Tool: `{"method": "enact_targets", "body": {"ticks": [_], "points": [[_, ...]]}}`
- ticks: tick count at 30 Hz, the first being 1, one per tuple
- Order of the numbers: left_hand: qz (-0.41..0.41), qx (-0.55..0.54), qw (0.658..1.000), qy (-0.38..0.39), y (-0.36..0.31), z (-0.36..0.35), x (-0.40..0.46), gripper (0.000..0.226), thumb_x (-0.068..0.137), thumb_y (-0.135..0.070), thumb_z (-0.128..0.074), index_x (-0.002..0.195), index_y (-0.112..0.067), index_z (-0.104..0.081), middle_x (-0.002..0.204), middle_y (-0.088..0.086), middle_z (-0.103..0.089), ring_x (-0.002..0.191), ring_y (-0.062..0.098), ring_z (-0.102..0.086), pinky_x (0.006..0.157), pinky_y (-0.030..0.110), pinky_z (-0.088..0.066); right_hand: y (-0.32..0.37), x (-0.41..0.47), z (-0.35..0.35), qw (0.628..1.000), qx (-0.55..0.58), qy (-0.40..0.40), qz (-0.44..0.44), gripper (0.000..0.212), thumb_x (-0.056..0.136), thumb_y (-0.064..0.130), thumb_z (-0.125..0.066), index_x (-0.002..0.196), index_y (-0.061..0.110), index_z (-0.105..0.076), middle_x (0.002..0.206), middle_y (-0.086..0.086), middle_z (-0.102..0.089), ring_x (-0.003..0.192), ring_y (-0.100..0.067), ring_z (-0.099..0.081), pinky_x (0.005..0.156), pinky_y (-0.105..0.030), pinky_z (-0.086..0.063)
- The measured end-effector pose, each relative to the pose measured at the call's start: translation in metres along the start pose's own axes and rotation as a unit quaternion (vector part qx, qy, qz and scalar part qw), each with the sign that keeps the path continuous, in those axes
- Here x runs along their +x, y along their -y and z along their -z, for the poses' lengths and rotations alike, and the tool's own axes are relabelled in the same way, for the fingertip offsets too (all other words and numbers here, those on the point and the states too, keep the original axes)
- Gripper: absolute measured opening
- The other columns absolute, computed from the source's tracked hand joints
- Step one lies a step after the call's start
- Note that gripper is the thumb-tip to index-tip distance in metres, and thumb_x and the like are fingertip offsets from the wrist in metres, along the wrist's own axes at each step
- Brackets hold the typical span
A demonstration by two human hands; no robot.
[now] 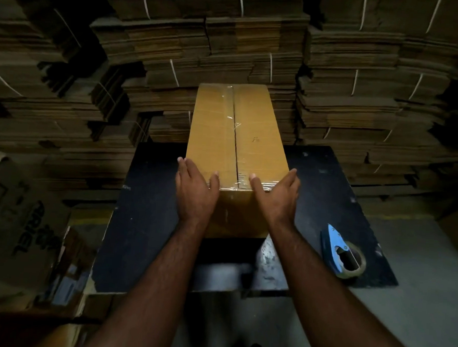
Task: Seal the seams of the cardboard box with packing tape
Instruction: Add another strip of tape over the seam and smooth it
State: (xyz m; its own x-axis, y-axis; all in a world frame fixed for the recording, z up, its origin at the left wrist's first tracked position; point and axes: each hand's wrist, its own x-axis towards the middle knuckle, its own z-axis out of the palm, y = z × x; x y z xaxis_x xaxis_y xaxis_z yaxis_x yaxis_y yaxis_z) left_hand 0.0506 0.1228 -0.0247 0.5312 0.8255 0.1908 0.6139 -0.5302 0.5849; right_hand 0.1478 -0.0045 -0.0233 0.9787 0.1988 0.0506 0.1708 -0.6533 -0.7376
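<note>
A long brown cardboard box (257, 127) lies on a dark table (145, 222), its length running away from me. Clear packing tape (231, 131) covers the centre seam on top and wraps over the near edge. My left hand (195, 192) lies flat against the box's near left corner, fingers spread and pointing away. On the near right corner rests my right hand (274, 197), also flat with its thumb on the top edge. Both hands press on the box and hold nothing. A blue tape dispenser (341, 252) with a tape roll sits on the table to the right.
Tied bundles of flattened cardboard (229, 40) are stacked high behind and on both sides of the table. A printed carton (20, 228) stands at the left. Grey floor (414, 302) shows at the right, below the table's edge.
</note>
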Motion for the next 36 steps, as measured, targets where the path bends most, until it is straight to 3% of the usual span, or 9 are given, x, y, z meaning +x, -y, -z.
{"method": "enact_targets", "body": {"ticks": [5, 10, 14, 18, 22, 25, 28, 33, 36], "points": [[-0.018, -0.03, 0.999, -0.018, 0.009, 0.011, 0.003, 0.042, 0.105, -0.016, -0.041, 0.143, 0.0, -0.042, 0.157, 0.018, -0.036, 0.133, 0.036, -0.048, 0.101, 0.041, -0.046, -0.01, 0.007, 0.01, 0.999, -0.019, -0.025, 0.002, 0.058, 0.104, 0.04, -0.037, 0.152, 0.008, -0.03, 0.146, -0.018, -0.045, 0.129, -0.034, -0.047, 0.098, -0.038, -0.042], [-0.028, -0.095, 0.995, -0.002, 0.021, 0.024, 0.006, 0.038, 0.102, -0.017, -0.046, 0.135, 0.0, -0.054, 0.14, 0.019, -0.056, 0.128, 0.035, -0.053, 0.103, 0.037, -0.043, -0.018, 0.011, 0.023, 0.999, -0.02, 0.012, 0.035, 0.046, 0.106, 0.031, -0.033, 0.144, 0.007, -0.042, 0.135, -0.018, -0.056, 0.12, -0.034, -0.055, 0.091, -0.035, -0.043], [-0.008, -0.105, 0.994, -0.012, 0.027, 0.044, 0.007, 0.026, 0.096, -0.023, -0.057, 0.113, -0.008, -0.07, 0.101, 0.011, -0.072, 0.091, 0.027, -0.067, 0.078, 0.03, -0.049, -0.024, -0.004, 0.036, 0.999, -0.024, 0.008, 0.032, 0.04, 0.103, 0.035, -0.04, 0.13, 0.007, -0.051, 0.118, -0.016, -0.063, 0.103, -0.033, -0.06, 0.077, -0.031, -0.043], [0.0, -0.089, 0.996, -0.007, 0.041, 0.062, 0.0, 0.018, 0.094, -0.029, -0.06, 0.082, -0.017, -0.066, 0.075, 0.001, -0.066, 0.074, 0.022, -0.065, 0.071, 0.036, -0.056, -0.035, -0.036, 0.057, 0.992, -0.123, -0.013, 0.004, 0.041, 0.092, 0.044, -0.049, 0.118, 0.012, -0.051, 0.106, -0.013, -0.063, 0.093, -0.034, -0.06, 0.077, -0.038, -0.049], [-0.011, -0.079, 0.996, 0.044, 0.043, 0.067, -0.004, 0.017, 0.093, -0.032, -0.063, 0.101, -0.018, -0.066, 0.091, 0.0, -0.067, 0.087, 0.022, -0.065, 0.08, 0.039, -0.055, -0.04, -0.04, 0.068, 0.992, -0.121, 0.015, 0.039, 0.047, 0.092, 0.04, -0.05, 0.131, 0.013, -0.045, 0.117, -0.01, -0.06, 0.102, -0.028, -0.058, 0.081, -0.037, -0.046], [-0.023, -0.089, 0.994, 0.067, 0.03, 0.059, -0.01, 0.037, 0.093, -0.028, -0.063, 0.125, -0.01, -0.061, 0.116, 0.009, -0.067, 0.107, 0.027, -0.062, 0.09, 0.036, -0.049, -0.033, -0.029, 0.065, 0.989, -0.096, 0.075, 0.086, 0.054, 0.095, 0.036, -0.048, 0.143, 0.014, -0.035, 0.132, -0.01, -0.05, 0.115, -0.025, -0.051, 0.092, -0.04, -0.046], [-0.027, -0.054, 0.996, 0.067, 0.02, 0.05, -0.021, 0.046, 0.096, -0.026, -0.057, 0.138, -0.006, -0.052, 0.132, 0.013, -0.059, 0.119, 0.029, -0.055, 0.096, 0.036, -0.044, -0.03, -0.024, 0.059, 0.986, -0.127, 0.076, 0.083, 0.058, 0.098, 0.039, -0.042, 0.148, 0.014, -0.027, 0.137, -0.012, -0.042, 0.115, -0.026, -0.05, 0.088, -0.041, -0.045], [-0.064, -0.031, 0.996, 0.046, 0.011, 0.049, -0.03, 0.037, 0.098, -0.018, -0.051, 0.13, -0.001, -0.055, 0.127, 0.017, -0.059, 0.113, 0.031, -0.055, 0.091, 0.036, -0.043, -0.026, -0.026, 0.058, 0.984, -0.148, 0.077, 0.069, 0.057, 0.098, 0.042, -0.037, 0.148, 0.016, -0.025, 0.139, -0.011, -0.04, 0.111, -0.026, -0.052, 0.081, -0.039, -0.046], [-0.064, -0.012, 0.997, 0.048, 0.011, 0.048, -0.027, 0.039, 0.098, -0.024, -0.052, 0.13, -0.002, -0.055, 0.13, 0.017, -0.058, 0.118, 0.032, -0.054, 0.095, 0.038, -0.044, -0.024, -0.021, 0.065, 0.98, -0.159, 0.078, 0.087, 0.056, 0.096, 0.039, -0.041, 0.145, 0.014, -0.029, 0.142, -0.01, -0.04, 0.119, -0.026, -0.049, 0.095, -0.046, -0.044]]}}
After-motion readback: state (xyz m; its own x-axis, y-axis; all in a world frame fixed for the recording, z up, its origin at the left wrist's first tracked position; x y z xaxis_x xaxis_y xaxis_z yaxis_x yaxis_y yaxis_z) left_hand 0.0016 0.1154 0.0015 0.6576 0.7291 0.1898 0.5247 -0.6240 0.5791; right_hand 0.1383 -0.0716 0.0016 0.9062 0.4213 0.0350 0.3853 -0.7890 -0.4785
